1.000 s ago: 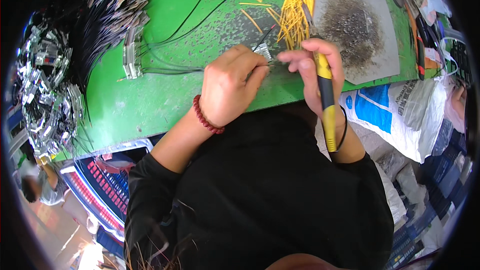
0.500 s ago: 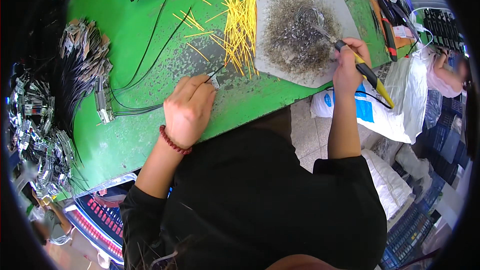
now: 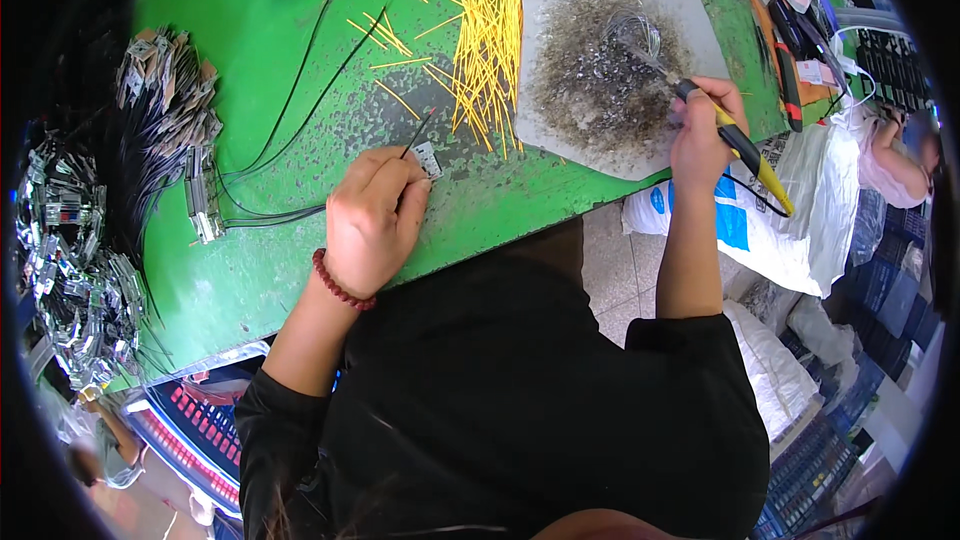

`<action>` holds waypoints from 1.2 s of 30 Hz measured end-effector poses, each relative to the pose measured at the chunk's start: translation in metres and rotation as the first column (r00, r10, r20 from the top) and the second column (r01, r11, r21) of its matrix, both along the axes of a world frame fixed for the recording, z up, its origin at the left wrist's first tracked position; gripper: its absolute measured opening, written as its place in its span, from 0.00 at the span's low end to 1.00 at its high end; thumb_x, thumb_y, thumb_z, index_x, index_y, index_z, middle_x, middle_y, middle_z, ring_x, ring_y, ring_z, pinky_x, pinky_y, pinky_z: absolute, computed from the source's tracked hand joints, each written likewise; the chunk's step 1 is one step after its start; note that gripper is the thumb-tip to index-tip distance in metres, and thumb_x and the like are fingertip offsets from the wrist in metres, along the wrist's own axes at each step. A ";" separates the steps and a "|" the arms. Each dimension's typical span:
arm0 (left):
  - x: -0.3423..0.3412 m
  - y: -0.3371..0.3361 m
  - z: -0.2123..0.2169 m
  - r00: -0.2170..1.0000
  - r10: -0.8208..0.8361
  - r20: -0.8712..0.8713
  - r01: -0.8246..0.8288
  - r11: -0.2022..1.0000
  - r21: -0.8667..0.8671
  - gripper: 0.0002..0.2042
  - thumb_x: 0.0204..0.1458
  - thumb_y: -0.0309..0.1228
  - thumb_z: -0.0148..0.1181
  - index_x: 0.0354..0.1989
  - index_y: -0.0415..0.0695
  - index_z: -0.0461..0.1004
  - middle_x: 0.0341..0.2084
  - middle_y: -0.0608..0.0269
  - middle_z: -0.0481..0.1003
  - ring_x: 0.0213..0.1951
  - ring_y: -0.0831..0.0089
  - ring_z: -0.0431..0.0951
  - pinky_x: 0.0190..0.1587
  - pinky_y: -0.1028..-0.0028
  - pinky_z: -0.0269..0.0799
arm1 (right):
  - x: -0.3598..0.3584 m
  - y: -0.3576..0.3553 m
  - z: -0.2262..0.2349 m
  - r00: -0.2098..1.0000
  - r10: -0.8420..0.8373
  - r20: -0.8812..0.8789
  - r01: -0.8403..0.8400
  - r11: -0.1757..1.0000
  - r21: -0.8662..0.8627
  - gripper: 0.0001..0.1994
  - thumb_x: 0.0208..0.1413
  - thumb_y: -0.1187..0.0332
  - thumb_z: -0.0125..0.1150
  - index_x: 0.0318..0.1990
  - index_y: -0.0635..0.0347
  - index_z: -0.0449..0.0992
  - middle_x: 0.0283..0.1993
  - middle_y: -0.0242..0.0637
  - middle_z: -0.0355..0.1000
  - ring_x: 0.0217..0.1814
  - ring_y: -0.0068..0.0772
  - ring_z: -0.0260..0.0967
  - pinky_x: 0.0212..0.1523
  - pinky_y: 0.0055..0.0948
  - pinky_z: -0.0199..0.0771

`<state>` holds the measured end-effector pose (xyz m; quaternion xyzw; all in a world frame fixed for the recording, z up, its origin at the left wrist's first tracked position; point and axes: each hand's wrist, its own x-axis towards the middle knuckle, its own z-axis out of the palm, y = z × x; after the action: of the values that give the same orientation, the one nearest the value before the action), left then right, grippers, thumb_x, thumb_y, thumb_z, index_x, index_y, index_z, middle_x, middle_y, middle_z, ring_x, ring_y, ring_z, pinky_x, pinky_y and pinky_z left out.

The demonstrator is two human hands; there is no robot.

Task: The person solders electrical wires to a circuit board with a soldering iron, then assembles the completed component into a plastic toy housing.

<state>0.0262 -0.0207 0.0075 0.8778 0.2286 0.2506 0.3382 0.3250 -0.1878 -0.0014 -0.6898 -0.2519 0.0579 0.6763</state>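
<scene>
Two hands are at work on one green table: the left hand holds one small connector, and the right hand holds one yellow-handled iron. One grey pad lies on the table, with one coil of wire on it, and one red bead bracelet circles the left wrist. The yellow tubes and the finished cable pieces are too many to count, while about three black wires run across the green.
</scene>
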 end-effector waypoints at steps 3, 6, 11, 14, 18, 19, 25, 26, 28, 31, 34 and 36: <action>0.000 0.000 0.001 1.000 0.003 0.005 -0.003 1.000 -0.011 0.05 0.44 0.17 0.63 0.28 0.37 0.74 0.32 0.53 0.77 0.34 0.56 0.78 0.36 0.65 0.76 | 0.000 -0.003 -0.001 0.999 -0.016 0.030 0.016 1.000 0.023 0.04 0.51 0.77 0.59 0.35 0.66 0.75 0.28 0.32 0.72 0.27 0.18 0.69 0.30 0.18 0.66; 0.000 0.000 0.000 1.000 0.002 0.007 -0.002 1.000 -0.010 0.04 0.45 0.17 0.63 0.28 0.37 0.73 0.32 0.52 0.77 0.34 0.56 0.78 0.36 0.65 0.76 | -0.001 -0.001 0.000 1.000 0.000 0.001 0.000 1.000 -0.015 0.04 0.52 0.77 0.59 0.35 0.66 0.75 0.28 0.32 0.72 0.27 0.19 0.69 0.31 0.18 0.67; -0.002 -0.001 -0.001 1.000 0.017 0.004 -0.017 1.000 -0.013 0.04 0.45 0.17 0.62 0.27 0.37 0.73 0.31 0.52 0.77 0.35 0.55 0.78 0.37 0.65 0.75 | -0.001 -0.001 -0.003 0.999 0.017 0.041 -0.018 0.999 0.044 0.04 0.52 0.76 0.59 0.36 0.65 0.75 0.29 0.32 0.73 0.28 0.19 0.69 0.31 0.18 0.67; -0.002 -0.001 0.000 0.999 0.047 -0.006 -0.047 0.998 -0.049 0.04 0.45 0.18 0.62 0.27 0.37 0.72 0.31 0.52 0.77 0.35 0.55 0.78 0.37 0.65 0.75 | -0.001 0.002 -0.002 0.998 0.029 0.051 -0.028 1.000 -0.012 0.04 0.53 0.77 0.59 0.36 0.65 0.75 0.29 0.32 0.73 0.28 0.19 0.69 0.31 0.18 0.67; -0.001 0.001 -0.002 0.999 0.036 0.018 -0.035 0.998 -0.043 0.04 0.44 0.19 0.62 0.27 0.38 0.72 0.29 0.54 0.75 0.33 0.55 0.77 0.35 0.64 0.75 | 0.005 -0.006 -0.007 0.997 -0.016 0.070 0.013 0.999 0.033 0.04 0.53 0.77 0.58 0.37 0.65 0.75 0.30 0.33 0.73 0.30 0.20 0.69 0.33 0.19 0.67; 0.000 0.000 -0.002 0.998 0.038 0.045 -0.036 0.999 -0.031 0.04 0.44 0.19 0.62 0.27 0.38 0.72 0.29 0.54 0.75 0.33 0.55 0.76 0.35 0.64 0.75 | 0.001 -0.008 -0.003 0.999 -0.011 0.031 0.009 0.998 0.068 0.04 0.53 0.77 0.58 0.37 0.65 0.75 0.30 0.34 0.72 0.30 0.21 0.69 0.34 0.19 0.67; -0.002 0.000 -0.006 0.999 0.052 0.016 -0.052 0.999 -0.006 0.04 0.45 0.21 0.60 0.26 0.39 0.71 0.27 0.54 0.74 0.32 0.54 0.76 0.34 0.62 0.74 | -0.078 0.006 0.016 0.965 0.254 0.072 -0.256 0.966 0.027 0.10 0.48 0.75 0.52 0.39 0.68 0.71 0.33 0.38 0.68 0.31 0.23 0.65 0.33 0.20 0.66; -0.002 0.000 -0.005 0.998 0.061 0.006 -0.061 0.998 -0.006 0.04 0.45 0.21 0.60 0.25 0.39 0.71 0.27 0.54 0.74 0.32 0.54 0.76 0.34 0.62 0.74 | -0.087 0.007 0.008 0.946 0.305 0.112 -0.302 0.952 -0.038 0.11 0.47 0.72 0.53 0.38 0.67 0.70 0.33 0.39 0.67 0.30 0.24 0.64 0.31 0.20 0.65; 0.000 0.000 -0.005 0.997 0.072 -0.021 -0.072 0.997 0.003 0.04 0.45 0.21 0.60 0.25 0.39 0.70 0.27 0.54 0.74 0.31 0.54 0.76 0.33 0.62 0.74 | -0.113 0.013 0.005 0.899 0.437 0.025 -0.437 0.896 0.073 0.10 0.47 0.71 0.55 0.36 0.66 0.68 0.31 0.39 0.67 0.27 0.22 0.61 0.28 0.20 0.62; 0.003 -0.001 -0.005 0.995 0.095 -0.027 -0.095 0.995 0.010 0.05 0.45 0.21 0.61 0.24 0.38 0.70 0.24 0.54 0.72 0.29 0.56 0.75 0.31 0.63 0.72 | -0.132 0.014 -0.002 0.904 0.426 -0.041 -0.423 0.904 0.053 0.10 0.47 0.72 0.57 0.37 0.66 0.68 0.29 0.37 0.66 0.25 0.21 0.61 0.27 0.20 0.62; 0.004 0.000 -0.005 0.994 0.106 -0.016 -0.105 0.994 0.014 0.05 0.45 0.20 0.62 0.24 0.38 0.71 0.23 0.55 0.72 0.26 0.57 0.74 0.28 0.64 0.70 | -0.136 0.016 -0.006 0.889 0.456 -0.047 -0.455 0.890 0.042 0.08 0.47 0.76 0.55 0.37 0.66 0.68 0.27 0.36 0.66 0.25 0.21 0.61 0.27 0.20 0.62; 0.005 0.002 -0.005 0.994 0.106 -0.025 -0.106 0.994 0.020 0.05 0.45 0.20 0.62 0.24 0.38 0.71 0.23 0.55 0.72 0.26 0.56 0.74 0.28 0.64 0.70 | -0.136 0.018 -0.007 0.876 0.480 -0.049 -0.478 0.877 0.037 0.08 0.48 0.76 0.55 0.37 0.66 0.69 0.27 0.36 0.66 0.24 0.21 0.61 0.27 0.20 0.62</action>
<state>0.0307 -0.0190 0.0029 0.8707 0.2768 0.2590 0.3132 0.1888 -0.1702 -0.0089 -0.5962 -0.3959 0.2400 0.6559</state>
